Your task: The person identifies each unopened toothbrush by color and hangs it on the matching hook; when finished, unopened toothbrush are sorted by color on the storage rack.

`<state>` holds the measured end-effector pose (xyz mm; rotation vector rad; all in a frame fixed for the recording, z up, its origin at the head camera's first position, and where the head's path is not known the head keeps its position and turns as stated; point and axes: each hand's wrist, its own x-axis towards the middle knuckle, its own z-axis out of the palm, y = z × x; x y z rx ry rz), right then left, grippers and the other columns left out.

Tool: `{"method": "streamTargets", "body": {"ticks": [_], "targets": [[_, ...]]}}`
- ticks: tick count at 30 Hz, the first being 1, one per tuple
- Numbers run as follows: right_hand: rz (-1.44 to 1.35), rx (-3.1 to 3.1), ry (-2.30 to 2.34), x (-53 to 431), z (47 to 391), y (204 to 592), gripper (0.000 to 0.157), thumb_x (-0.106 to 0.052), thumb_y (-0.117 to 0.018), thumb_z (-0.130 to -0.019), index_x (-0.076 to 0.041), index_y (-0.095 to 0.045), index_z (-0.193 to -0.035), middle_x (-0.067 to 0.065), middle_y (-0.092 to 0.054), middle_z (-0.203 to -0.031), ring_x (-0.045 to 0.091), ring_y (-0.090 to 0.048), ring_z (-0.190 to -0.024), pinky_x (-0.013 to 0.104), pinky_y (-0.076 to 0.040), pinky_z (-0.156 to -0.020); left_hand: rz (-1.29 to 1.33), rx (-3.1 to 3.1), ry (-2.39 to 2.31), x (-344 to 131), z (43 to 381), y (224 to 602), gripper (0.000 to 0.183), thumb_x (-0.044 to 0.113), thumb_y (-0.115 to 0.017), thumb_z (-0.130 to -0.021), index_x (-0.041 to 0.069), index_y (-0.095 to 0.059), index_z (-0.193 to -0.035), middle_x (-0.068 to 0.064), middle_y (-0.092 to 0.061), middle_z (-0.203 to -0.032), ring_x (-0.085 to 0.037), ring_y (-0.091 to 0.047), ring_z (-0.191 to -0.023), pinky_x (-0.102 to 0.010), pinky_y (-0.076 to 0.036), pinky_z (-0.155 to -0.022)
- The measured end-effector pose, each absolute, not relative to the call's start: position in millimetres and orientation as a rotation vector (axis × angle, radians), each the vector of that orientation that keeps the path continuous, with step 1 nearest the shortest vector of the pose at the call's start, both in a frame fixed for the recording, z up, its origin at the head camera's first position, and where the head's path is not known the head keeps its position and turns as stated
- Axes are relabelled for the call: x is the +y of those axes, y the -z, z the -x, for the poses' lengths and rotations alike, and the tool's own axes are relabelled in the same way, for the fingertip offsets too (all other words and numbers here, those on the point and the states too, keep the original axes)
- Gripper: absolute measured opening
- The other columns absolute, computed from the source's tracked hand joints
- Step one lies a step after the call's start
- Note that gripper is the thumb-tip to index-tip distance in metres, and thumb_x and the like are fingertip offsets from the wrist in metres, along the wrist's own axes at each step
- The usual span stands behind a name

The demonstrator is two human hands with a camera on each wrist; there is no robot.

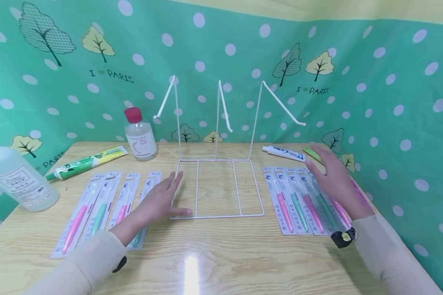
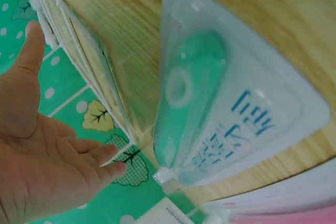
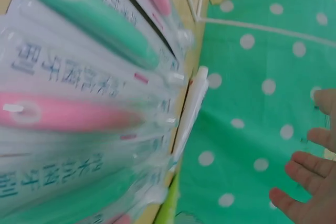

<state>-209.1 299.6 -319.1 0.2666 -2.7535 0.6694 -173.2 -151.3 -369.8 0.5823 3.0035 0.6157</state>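
Observation:
In the head view my left hand is spread with straight fingers beside the left edge of a white wire rack. It holds nothing. Below it lie several blister-packed toothbrushes, among them a pink one; a green packed toothbrush shows close up in the left wrist view. My right hand, fingers loosely extended, hovers over the right-hand row of packed toothbrushes and partly hides it. In the right wrist view that hand appears at the edge, apart from the packs.
Behind the left row lie a green and yellow toothpaste tube and a red-capped bottle. A large pump bottle stands far left. Another toothpaste tube is at the back right. Three hooked arms rise from the rack; a patterned curtain hangs behind.

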Motion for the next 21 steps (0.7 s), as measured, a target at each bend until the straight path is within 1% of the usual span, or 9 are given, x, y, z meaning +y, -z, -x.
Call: {"method": "streamTargets", "body": {"ticks": [3, 7, 10, 13, 15, 18, 21], "targets": [[-0.178, -2.774, -0.792, 311.2, 207.8, 320.8, 0.058, -0.046, -0.043, -0.092, -0.026, -0.025, -0.144, 0.011, -0.025, -0.147, 0.04, -0.022, -0.131, 0.067, -0.025, -0.094, -0.544, 2.953, -0.654, -150.0, 170.3, 370.5, 0.116, 0.057, -0.073, -0.063, 0.002, -0.01, -0.145, -0.028, -0.012, -0.145, -0.046, -0.022, -0.128, -0.054, -0.021, -0.104], [-0.038, -2.817, -0.918, 325.3, 206.2, 326.7, 0.066, -0.049, -0.045, -0.09, -0.009, -0.032, -0.141, 0.023, -0.033, -0.139, 0.046, -0.032, -0.123, 0.063, -0.033, -0.091, -0.494, 2.907, -0.668, -148.4, 167.8, 372.0, 0.119, 0.057, -0.074, -0.061, 0.002, -0.01, -0.145, -0.028, -0.015, -0.145, -0.046, -0.023, -0.128, -0.054, -0.023, -0.104], [0.056, -2.849, -0.989, 333.8, 205.6, 332.5, 0.069, -0.052, -0.044, -0.089, -0.003, -0.036, -0.137, 0.026, -0.039, -0.134, 0.046, -0.036, -0.12, 0.06, -0.035, -0.091, -0.476, 2.892, -0.662, -147.8, 166.6, 373.7, 0.117, 0.055, -0.074, -0.061, 0.002, -0.011, -0.145, -0.029, -0.019, -0.143, -0.046, -0.025, -0.127, -0.055, -0.024, -0.103], [0.13, -2.878, -1.028, 341.7, 205.0, 338.5, 0.069, -0.053, -0.043, -0.09, 0.0, -0.038, -0.135, 0.027, -0.041, -0.131, 0.046, -0.038, -0.118, 0.058, -0.038, -0.089, -0.477, 2.903, -0.638, -147.9, 166.5, 375.2, 0.114, 0.054, -0.074, -0.063, 0.0, -0.014, -0.144, -0.03, -0.023, -0.141, -0.046, -0.028, -0.126, -0.054, -0.025, -0.103], [0.172, -2.901, -1.043, 347.4, 205.4, 343.0, 0.069, -0.053, -0.043, -0.09, 0.0, -0.039, -0.134, 0.028, -0.042, -0.13, 0.045, -0.04, -0.116, 0.056, -0.042, -0.086, -0.477, 2.912, -0.624, -148.2, 166.5, 375.8, 0.112, 0.053, -0.074, -0.064, -0.001, -0.016, -0.143, -0.03, -0.025, -0.14, -0.045, -0.029, -0.126, -0.054, -0.026, -0.103], [0.238, -2.969, -1.051, 355.2, 205.9, 348.9, 0.069, -0.053, -0.042, -0.09, 0.0, -0.037, -0.135, 0.03, -0.04, -0.129, 0.046, -0.04, -0.113, 0.052, -0.045, -0.079, -0.474, 2.919, -0.61, -148.6, 166.6, 376.0, 0.11, 0.053, -0.074, -0.065, -0.002, -0.018, -0.143, -0.028, -0.026, -0.141, -0.045, -0.029, -0.126, -0.053, -0.027, -0.102], [0.314, -3.061, -1.031, 361.0, 206.9, 354.5, 0.073, -0.055, -0.041, -0.089, 0.0, -0.034, -0.137, 0.032, -0.037, -0.131, 0.046, -0.04, -0.112, 0.05, -0.045, -0.078, -0.473, 2.915, -0.597, -149.5, 167.2, 376.2, 0.11, 0.053, -0.074, -0.065, -0.004, -0.02, -0.141, -0.028, -0.026, -0.142, -0.044, -0.028, -0.127, -0.053, -0.026, -0.103]]}}
